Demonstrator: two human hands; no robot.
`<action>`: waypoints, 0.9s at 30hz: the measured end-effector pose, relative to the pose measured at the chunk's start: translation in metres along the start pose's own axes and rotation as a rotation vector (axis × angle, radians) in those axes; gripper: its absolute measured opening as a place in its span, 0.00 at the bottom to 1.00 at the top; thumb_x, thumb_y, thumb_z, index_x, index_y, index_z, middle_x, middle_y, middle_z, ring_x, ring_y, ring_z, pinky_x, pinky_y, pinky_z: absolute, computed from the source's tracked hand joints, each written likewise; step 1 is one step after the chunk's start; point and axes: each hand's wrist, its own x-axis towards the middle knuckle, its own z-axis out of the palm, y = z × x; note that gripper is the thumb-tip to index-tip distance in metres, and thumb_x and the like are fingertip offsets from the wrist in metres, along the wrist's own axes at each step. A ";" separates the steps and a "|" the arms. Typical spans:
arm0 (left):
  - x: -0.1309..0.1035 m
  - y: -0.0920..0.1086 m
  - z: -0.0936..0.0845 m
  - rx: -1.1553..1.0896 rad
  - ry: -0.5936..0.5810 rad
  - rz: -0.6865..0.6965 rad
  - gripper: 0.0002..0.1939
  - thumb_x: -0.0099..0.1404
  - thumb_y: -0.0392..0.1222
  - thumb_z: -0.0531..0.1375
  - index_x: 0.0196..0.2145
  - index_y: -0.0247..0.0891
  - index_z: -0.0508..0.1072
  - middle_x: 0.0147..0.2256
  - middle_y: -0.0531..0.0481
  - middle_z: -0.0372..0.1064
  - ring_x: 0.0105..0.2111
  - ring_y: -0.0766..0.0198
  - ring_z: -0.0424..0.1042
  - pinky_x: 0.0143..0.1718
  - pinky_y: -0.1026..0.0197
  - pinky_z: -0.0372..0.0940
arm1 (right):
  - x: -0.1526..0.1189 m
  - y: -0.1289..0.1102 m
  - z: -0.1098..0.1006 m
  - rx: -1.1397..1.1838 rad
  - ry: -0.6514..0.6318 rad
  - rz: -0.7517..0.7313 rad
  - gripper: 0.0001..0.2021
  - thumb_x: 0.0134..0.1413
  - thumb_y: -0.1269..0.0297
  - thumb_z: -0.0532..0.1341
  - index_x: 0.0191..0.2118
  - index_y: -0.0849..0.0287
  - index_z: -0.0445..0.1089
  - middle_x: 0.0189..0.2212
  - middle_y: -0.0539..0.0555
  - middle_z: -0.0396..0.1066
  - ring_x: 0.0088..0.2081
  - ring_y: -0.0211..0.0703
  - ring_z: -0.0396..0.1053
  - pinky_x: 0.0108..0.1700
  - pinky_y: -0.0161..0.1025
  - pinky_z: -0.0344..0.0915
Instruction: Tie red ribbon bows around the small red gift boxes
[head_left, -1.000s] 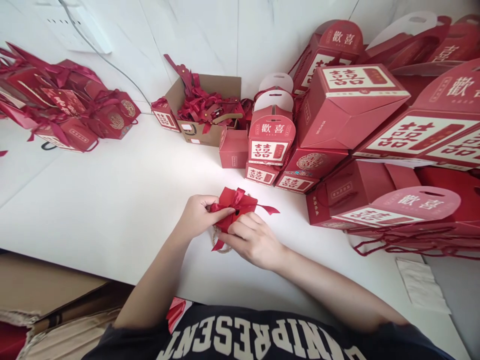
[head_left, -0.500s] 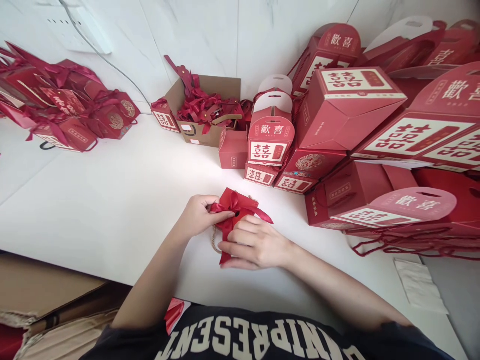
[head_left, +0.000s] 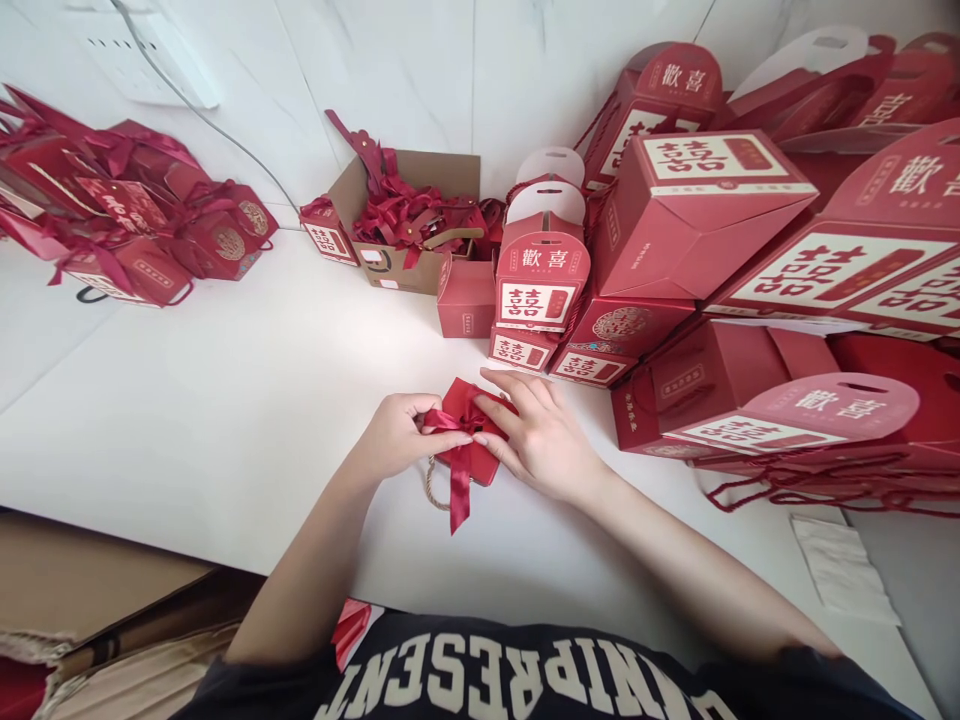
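Observation:
A small red box point(head_left: 486, 469) lies on the white table in front of me, with a red ribbon point(head_left: 460, 485) tied across its top and one tail hanging toward me. Thumb and fingers of my left hand point(head_left: 401, 435) pinch the ribbon's loop at the box's left side. My right hand point(head_left: 544, 430) rests over the right side of the box, its fingers spread and touching the ribbon near the knot, which they partly cover. A twisted beige cord point(head_left: 432, 487) curves out at the lower left of the box.
Stacked red boxes point(head_left: 697, 215) fill the right and back right. A cardboard box point(head_left: 409, 268) of ribbons stands at the back. Ribboned boxes point(head_left: 225, 235) sit at the back left of the white table point(head_left: 225, 400). White tissue point(head_left: 840, 565) lies at right.
My right hand has moved up from the lower ribbon tail to the knot, and its fingers have spread. The tail now hangs uncovered. My left hand keeps its pinch.

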 end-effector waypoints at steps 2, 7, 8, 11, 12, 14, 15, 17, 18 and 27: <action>0.001 0.000 -0.001 -0.002 -0.002 0.011 0.19 0.54 0.47 0.68 0.21 0.36 0.62 0.20 0.59 0.51 0.20 0.73 0.53 0.21 0.68 0.51 | -0.005 -0.002 0.001 -0.076 0.004 0.023 0.23 0.67 0.52 0.52 0.57 0.62 0.67 0.64 0.66 0.58 0.62 0.60 0.55 0.60 0.56 0.55; 0.001 0.000 -0.004 0.003 -0.061 0.004 0.16 0.55 0.45 0.67 0.22 0.35 0.65 0.20 0.59 0.53 0.20 0.73 0.54 0.21 0.69 0.52 | -0.018 -0.003 0.008 -0.103 -0.046 0.060 0.31 0.66 0.48 0.51 0.64 0.66 0.58 0.67 0.69 0.51 0.63 0.61 0.54 0.60 0.58 0.56; 0.001 0.000 -0.004 0.000 -0.069 -0.002 0.16 0.55 0.45 0.67 0.23 0.35 0.65 0.21 0.58 0.54 0.21 0.72 0.54 0.21 0.68 0.52 | -0.020 -0.003 0.009 -0.083 -0.064 0.067 0.32 0.66 0.48 0.51 0.65 0.67 0.56 0.67 0.69 0.51 0.64 0.61 0.54 0.59 0.57 0.57; 0.001 0.000 -0.004 -0.019 -0.069 -0.017 0.17 0.55 0.47 0.67 0.23 0.35 0.65 0.21 0.58 0.55 0.21 0.72 0.55 0.22 0.68 0.53 | -0.021 0.002 0.011 -0.008 -0.102 0.069 0.32 0.66 0.47 0.50 0.66 0.65 0.55 0.67 0.68 0.51 0.64 0.60 0.53 0.60 0.56 0.58; 0.001 0.000 -0.003 -0.023 -0.060 -0.021 0.18 0.56 0.48 0.67 0.22 0.36 0.64 0.21 0.57 0.55 0.22 0.72 0.56 0.22 0.68 0.53 | -0.020 0.004 0.011 0.014 -0.104 0.058 0.31 0.66 0.47 0.50 0.66 0.63 0.55 0.67 0.67 0.51 0.64 0.60 0.52 0.60 0.56 0.58; 0.001 0.000 0.000 -0.019 -0.022 -0.027 0.22 0.57 0.51 0.66 0.20 0.36 0.60 0.20 0.57 0.53 0.21 0.72 0.55 0.22 0.67 0.52 | -0.018 0.008 0.010 0.045 -0.096 0.035 0.29 0.66 0.48 0.51 0.66 0.58 0.57 0.67 0.65 0.52 0.65 0.59 0.52 0.60 0.57 0.58; 0.001 0.000 0.002 -0.007 0.013 -0.026 0.24 0.57 0.52 0.65 0.19 0.36 0.57 0.20 0.57 0.52 0.21 0.72 0.54 0.22 0.67 0.51 | -0.017 0.009 0.010 0.058 -0.092 0.028 0.28 0.66 0.49 0.51 0.66 0.56 0.57 0.67 0.64 0.52 0.65 0.59 0.51 0.60 0.58 0.58; 0.001 0.001 0.007 0.042 0.106 -0.012 0.27 0.58 0.54 0.64 0.18 0.37 0.53 0.19 0.58 0.48 0.21 0.72 0.51 0.21 0.66 0.48 | -0.015 0.011 0.011 0.089 -0.094 0.030 0.27 0.67 0.49 0.50 0.66 0.55 0.56 0.67 0.63 0.52 0.65 0.58 0.51 0.60 0.58 0.58; 0.001 0.002 0.009 0.075 0.149 -0.002 0.28 0.59 0.54 0.64 0.18 0.37 0.52 0.19 0.58 0.46 0.20 0.72 0.50 0.21 0.66 0.47 | -0.015 0.011 0.012 0.107 -0.098 0.038 0.28 0.67 0.49 0.50 0.67 0.55 0.54 0.67 0.63 0.52 0.65 0.58 0.51 0.61 0.58 0.58; 0.003 0.008 0.009 0.235 0.136 -0.001 0.27 0.57 0.54 0.64 0.18 0.37 0.53 0.19 0.58 0.47 0.20 0.72 0.50 0.21 0.65 0.48 | -0.020 0.011 0.023 0.236 -0.104 0.147 0.31 0.68 0.50 0.48 0.71 0.55 0.43 0.70 0.63 0.43 0.68 0.56 0.47 0.63 0.59 0.56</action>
